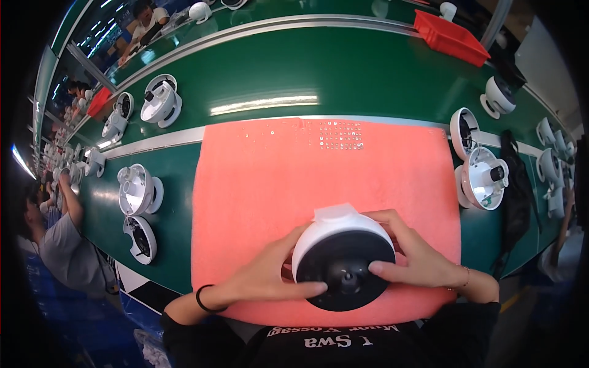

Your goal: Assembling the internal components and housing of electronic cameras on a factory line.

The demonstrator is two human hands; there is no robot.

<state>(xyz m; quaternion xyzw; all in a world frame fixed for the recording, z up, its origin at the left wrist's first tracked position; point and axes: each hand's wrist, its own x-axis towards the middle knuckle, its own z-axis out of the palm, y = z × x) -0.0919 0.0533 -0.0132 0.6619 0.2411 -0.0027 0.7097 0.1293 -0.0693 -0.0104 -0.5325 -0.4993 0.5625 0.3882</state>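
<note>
Between my hands is a white dome-shaped camera housing (pixel 345 260) with a round black front, held over the near part of a pink foam mat (pixel 257 178). My left hand (pixel 279 267) wraps its left side, the thumb lying on the black face. On the other side my right hand (pixel 414 254) grips the housing, its thumb also pressed on the black front. The fingers behind the housing are partly hidden. Small screws (pixel 341 135) stand in rows at the mat's far edge.
Opened white housings stand right (pixel 485 178) and left (pixel 136 190) of the mat, with a half shell (pixel 140 240) nearby. Beyond runs a green conveyor (pixel 276 67). A red tray (pixel 451 38) lies far right. A black cloth-like item (pixel 514 202) hangs at right. Co-workers (pixel 70 245) sit along the left.
</note>
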